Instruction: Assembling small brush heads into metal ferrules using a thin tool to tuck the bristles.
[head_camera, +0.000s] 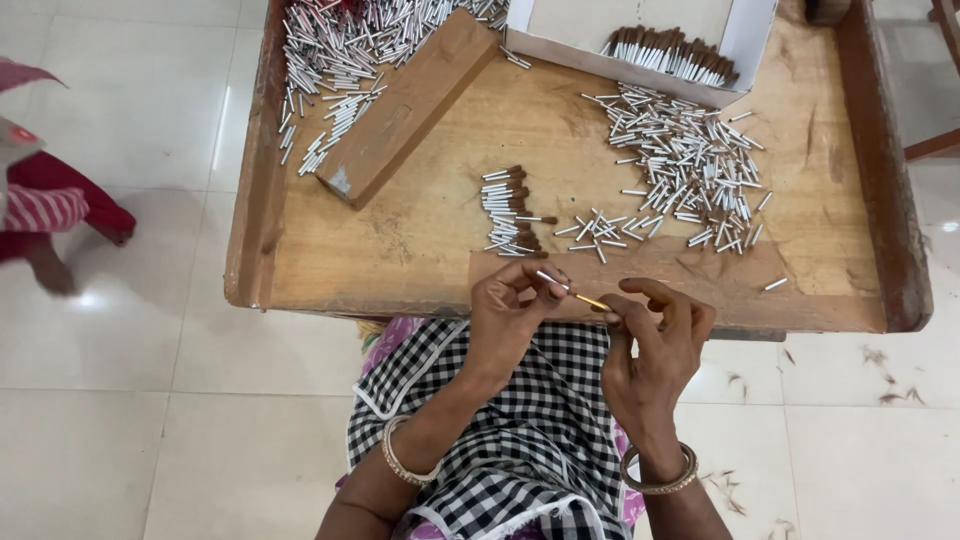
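Note:
My left hand (510, 310) pinches a small white tube (552, 279) between thumb and fingers at the near edge of a low wooden tray table (420, 225). A thin yellow stick (590, 300) runs from that tube to my right hand (655, 335), whose fingertips close on its other end. Just beyond my hands lies a neat row of white tubes with brown tufted tips (510, 212). A loose heap of plain white tubes (690, 165) spreads to the right of it.
A wooden block (405, 110) lies diagonally at the tray's back left, with a large pile of white tubes (350, 50) behind it. A white cardboard box (740, 40) at the back holds brown-tipped tubes. Another person's foot (50, 270) and red clothing show at far left. Brown fibres litter the tiled floor.

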